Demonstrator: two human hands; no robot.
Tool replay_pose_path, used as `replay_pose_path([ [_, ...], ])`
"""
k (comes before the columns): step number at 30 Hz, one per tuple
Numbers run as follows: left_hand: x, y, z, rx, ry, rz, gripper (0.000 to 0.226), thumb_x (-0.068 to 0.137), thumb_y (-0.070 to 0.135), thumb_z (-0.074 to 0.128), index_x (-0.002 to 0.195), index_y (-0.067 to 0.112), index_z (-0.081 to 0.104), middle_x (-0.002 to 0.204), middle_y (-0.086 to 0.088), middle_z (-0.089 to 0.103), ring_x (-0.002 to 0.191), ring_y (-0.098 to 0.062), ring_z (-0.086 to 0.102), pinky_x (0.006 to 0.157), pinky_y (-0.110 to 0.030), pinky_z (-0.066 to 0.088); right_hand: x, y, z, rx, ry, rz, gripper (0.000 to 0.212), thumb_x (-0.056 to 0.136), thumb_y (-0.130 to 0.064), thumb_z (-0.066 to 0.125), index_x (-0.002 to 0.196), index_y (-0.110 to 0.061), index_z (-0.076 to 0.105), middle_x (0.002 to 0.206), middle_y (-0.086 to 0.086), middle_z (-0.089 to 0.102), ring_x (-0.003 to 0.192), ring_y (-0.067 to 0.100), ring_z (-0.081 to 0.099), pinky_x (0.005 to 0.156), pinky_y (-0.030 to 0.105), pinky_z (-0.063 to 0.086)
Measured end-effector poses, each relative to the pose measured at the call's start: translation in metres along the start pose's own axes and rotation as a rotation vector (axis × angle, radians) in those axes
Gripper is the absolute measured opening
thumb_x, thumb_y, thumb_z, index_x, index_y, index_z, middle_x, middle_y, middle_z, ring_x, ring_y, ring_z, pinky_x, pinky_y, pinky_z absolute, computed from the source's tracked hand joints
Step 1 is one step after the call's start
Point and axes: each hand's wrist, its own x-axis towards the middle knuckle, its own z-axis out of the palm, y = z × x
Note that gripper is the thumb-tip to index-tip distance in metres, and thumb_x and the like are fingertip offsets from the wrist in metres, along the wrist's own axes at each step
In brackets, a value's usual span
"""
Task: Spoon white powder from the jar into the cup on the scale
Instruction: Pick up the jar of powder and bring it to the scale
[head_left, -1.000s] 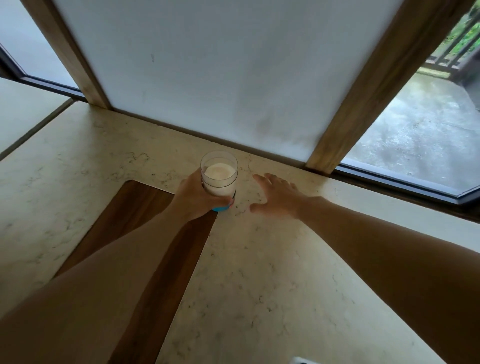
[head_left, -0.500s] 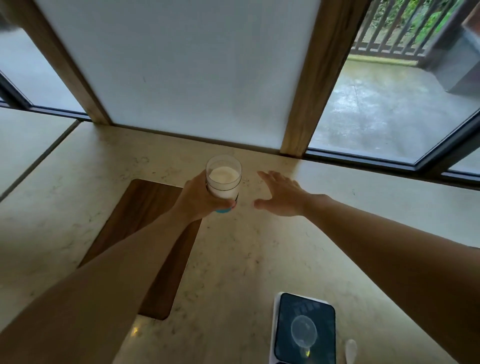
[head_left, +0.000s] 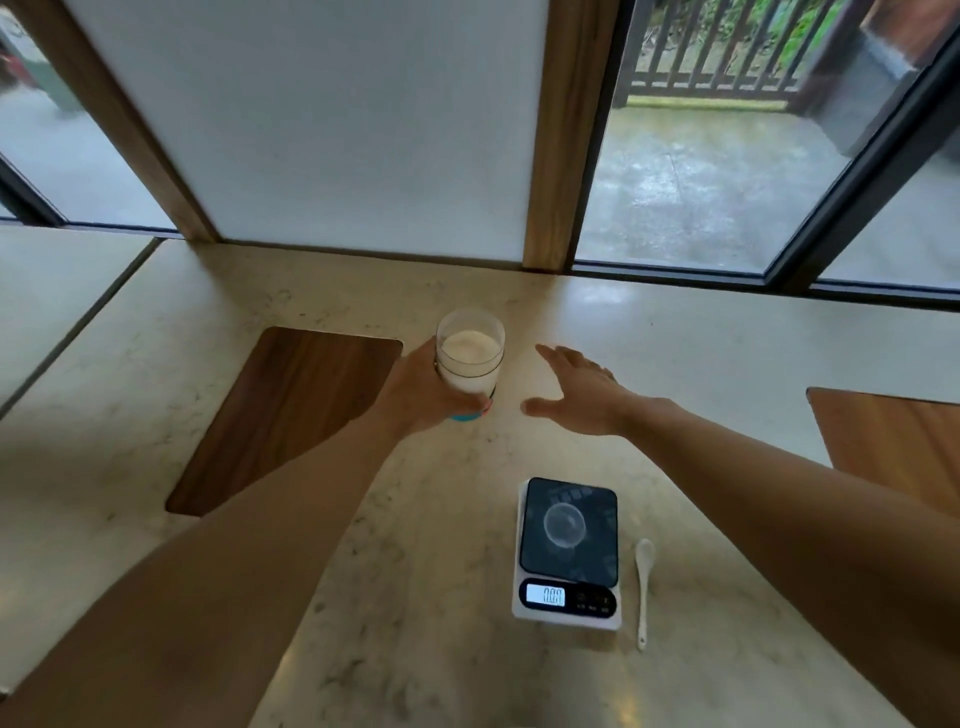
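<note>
A clear jar (head_left: 470, 356) holding white powder stands at the far middle of the marble counter, with a blue base showing under it. My left hand (head_left: 415, 387) is wrapped around its left side. My right hand (head_left: 576, 389) hovers open just right of the jar, fingers spread, not touching it. Nearer to me sits a digital scale (head_left: 569, 556) with a dark top and a lit display. A small clear cup (head_left: 564, 524) stands on the scale's platform. A white spoon (head_left: 644, 587) lies on the counter right beside the scale.
A wooden inlay (head_left: 280, 415) is set into the marble counter (head_left: 415, 597) on the left, another wooden inlay (head_left: 893, 447) on the right. A white panel and window frames rise behind the counter's far edge.
The view has tilted down, so the scale, cup and spoon have come fully into sight. My left hand still holds the jar and my right hand stays open beside it.
</note>
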Motion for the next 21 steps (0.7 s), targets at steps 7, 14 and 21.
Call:
replay_pose_path([
  [7, -0.044, 0.006, 0.035, 0.013, -0.042, -0.007, 0.073, 0.054, 0.042, 0.09, 0.119, 0.032, 0.06, 0.107, 0.011, 0.069, 0.101, -0.012, 0.065, 0.086, -0.028, 0.053, -0.051, 0.028, 0.017, 0.044, 0.012, 0.066, 0.096, 0.078, -0.072, 0.056, 0.152, -0.035, 0.007, 0.165, 0.005, 0.012, 0.149, 0.032, 0.014, 0.117, 0.059, 0.017],
  [14, -0.076, 0.001, 0.06, 0.068, -0.076, -0.002, 0.073, 0.052, 0.055, 0.085, 0.117, 0.034, 0.06, 0.103, 0.014, 0.068, 0.093, -0.006, 0.064, 0.077, -0.022, 0.049, -0.107, 0.051, 0.045, 0.193, 0.016, 0.136, 0.089, 0.083, -0.058, 0.061, 0.153, -0.027, 0.016, 0.161, 0.008, 0.022, 0.144, 0.032, 0.026, 0.115, 0.051, 0.029],
  [21, -0.102, -0.017, 0.069, 0.089, -0.113, -0.054, 0.075, 0.05, 0.051, 0.089, 0.119, 0.036, 0.062, 0.105, 0.016, 0.07, 0.095, -0.002, 0.065, 0.078, -0.02, 0.05, -0.163, 0.085, 0.088, 0.146, 0.129, 0.329, 0.061, 0.09, -0.038, 0.061, 0.142, -0.013, 0.041, 0.143, 0.015, 0.046, 0.125, 0.03, 0.049, 0.103, 0.041, 0.041],
])
